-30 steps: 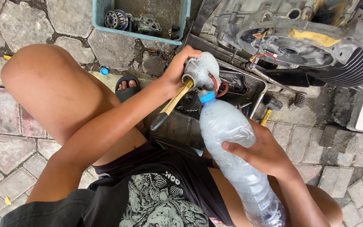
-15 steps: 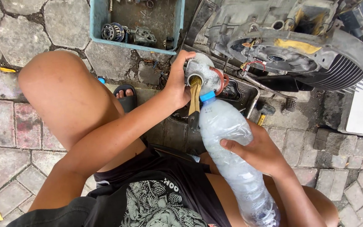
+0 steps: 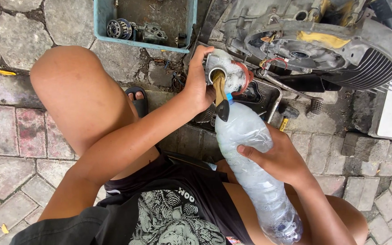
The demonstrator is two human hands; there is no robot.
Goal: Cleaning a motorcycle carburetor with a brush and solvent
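My left hand (image 3: pixel 198 80) grips a round grey metal engine part (image 3: pixel 226 72) covered in white foam, with reddish wires looped on its right side. A brush with a yellow-brown and black handle (image 3: pixel 220 97) sticks out of the part's central hole, pointing down. My right hand (image 3: pixel 278 159) holds a clear plastic bottle (image 3: pixel 250 163) of soapy liquid with a blue cap, its neck tipped up against the part. Both sit over a dark metal tray (image 3: pixel 275 93) on the paving.
A teal plastic bin (image 3: pixel 100 22) holding a bearing and small metal parts stands at the top. A large finned engine case (image 3: pixel 336 41) lies at the upper right. A hammer with a yellow handle (image 3: pixel 286 119) rests by the tray. My knee and sandalled foot (image 3: pixel 136 100) are at left.
The brush handle has swung from pointing lower left to pointing straight down. My left hand has turned the foamy part slightly, and the view has shifted a little.
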